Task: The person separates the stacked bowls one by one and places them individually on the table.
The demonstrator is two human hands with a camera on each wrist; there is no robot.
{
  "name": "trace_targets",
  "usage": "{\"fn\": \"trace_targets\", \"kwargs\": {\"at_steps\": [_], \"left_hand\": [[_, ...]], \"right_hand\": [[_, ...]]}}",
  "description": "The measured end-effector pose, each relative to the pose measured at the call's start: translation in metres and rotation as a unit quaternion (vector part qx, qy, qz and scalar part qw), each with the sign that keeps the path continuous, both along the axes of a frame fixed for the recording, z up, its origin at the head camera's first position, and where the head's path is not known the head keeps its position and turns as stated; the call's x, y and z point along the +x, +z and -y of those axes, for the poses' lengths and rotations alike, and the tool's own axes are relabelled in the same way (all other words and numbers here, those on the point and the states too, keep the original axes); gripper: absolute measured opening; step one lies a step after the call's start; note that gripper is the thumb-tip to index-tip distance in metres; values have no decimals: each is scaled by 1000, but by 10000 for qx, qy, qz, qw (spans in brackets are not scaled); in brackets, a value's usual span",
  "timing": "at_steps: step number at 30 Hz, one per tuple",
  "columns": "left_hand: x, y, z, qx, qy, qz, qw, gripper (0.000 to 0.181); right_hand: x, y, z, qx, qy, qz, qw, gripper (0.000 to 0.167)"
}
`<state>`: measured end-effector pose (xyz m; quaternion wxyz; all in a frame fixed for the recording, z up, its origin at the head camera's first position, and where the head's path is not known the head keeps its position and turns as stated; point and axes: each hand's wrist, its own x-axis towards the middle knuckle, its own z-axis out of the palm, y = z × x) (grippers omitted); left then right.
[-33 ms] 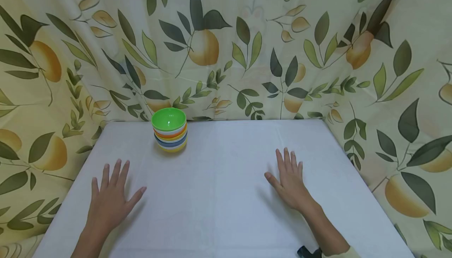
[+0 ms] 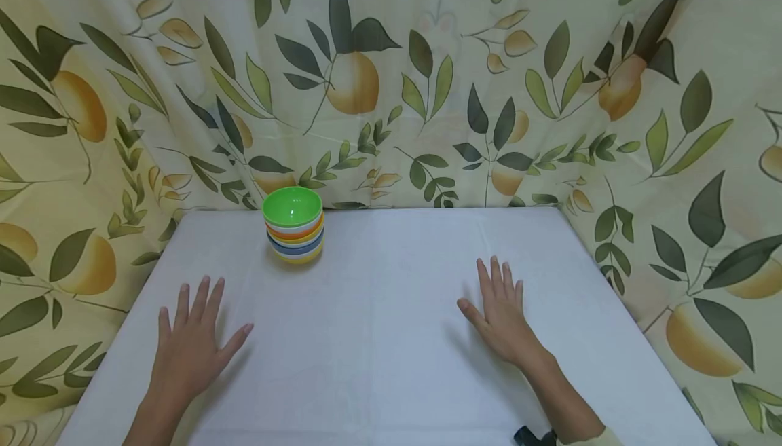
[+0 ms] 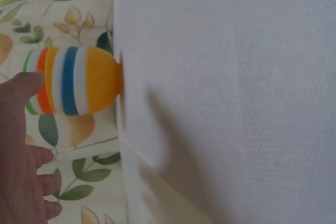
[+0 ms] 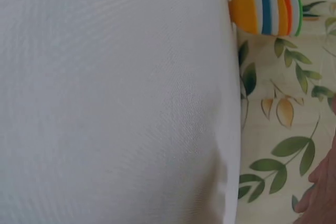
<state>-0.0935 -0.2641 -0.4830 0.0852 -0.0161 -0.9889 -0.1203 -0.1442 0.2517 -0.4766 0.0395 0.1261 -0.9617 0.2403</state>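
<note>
Standing upright near far edge of white table [image 2: 379,296], stack of nested bowls [image 2: 294,229], long axis vertical: ahead and rightward of left hand [image 2: 191,351], apart from it. Right hand [image 2: 504,320] farther away. Both hands empty, fingers straight, thumbs spread wide.
</note>
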Motion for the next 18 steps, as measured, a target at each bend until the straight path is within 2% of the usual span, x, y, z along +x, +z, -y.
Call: {"fn": "trace_targets", "kwargs": {"at_steps": [6,12,13,15,18], "left_hand": [[2,-3,2,41,39,44,10000,100],[0,-6,6,245,86,-238,9994,100],[-1,-6,7,359,61,-297,9989,99],[-3,-7,6,865,-10,-309,9958,97],[-8,-5,3,1710,-55,-189,9851,97]], "right_hand": [[0,-3,2,-65,25,89,9999,89],[-4,-7,5,-243,107,132,9996,91],[-4,-7,6,-274,121,127,9995,91],[-6,-8,7,-334,154,96,9993,92],[-10,-8,11,-458,228,67,9987,94]]}}
